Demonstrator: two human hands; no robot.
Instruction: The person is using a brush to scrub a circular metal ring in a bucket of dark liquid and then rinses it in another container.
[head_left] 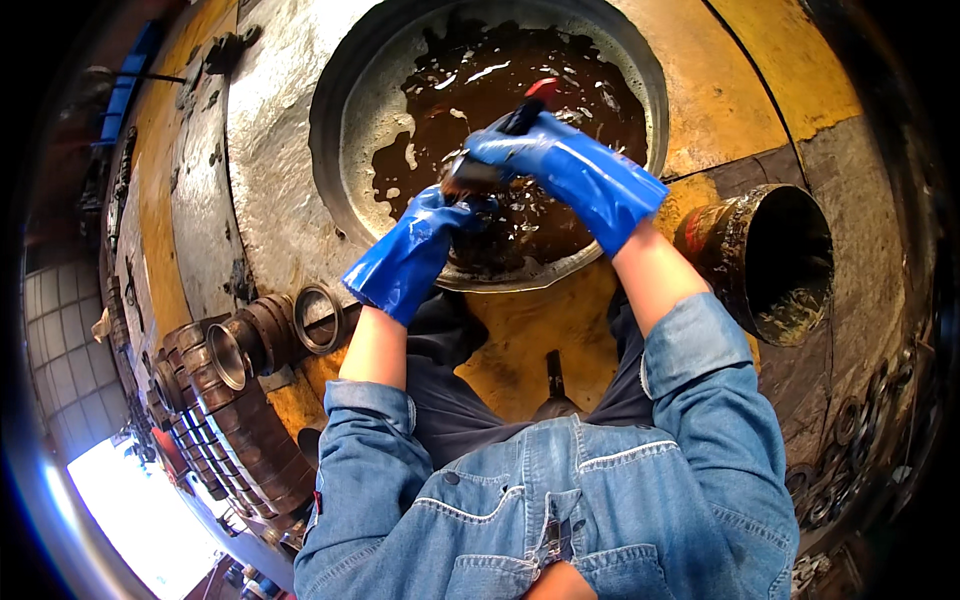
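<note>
Both my hands wear blue rubber gloves over a wide round metal basin holding dark brown liquid. My right hand is closed around a brush with a red and black handle, its bristles pointing down toward my other hand. My left hand grips a small dark part just above the liquid, touching the bristles. The part itself is mostly hidden by the glove.
Several rusty metal rings and bushings lie in rows at the left. A large open metal cylinder stands at the right. More rings lie at the lower right. The floor is worn yellow and grey.
</note>
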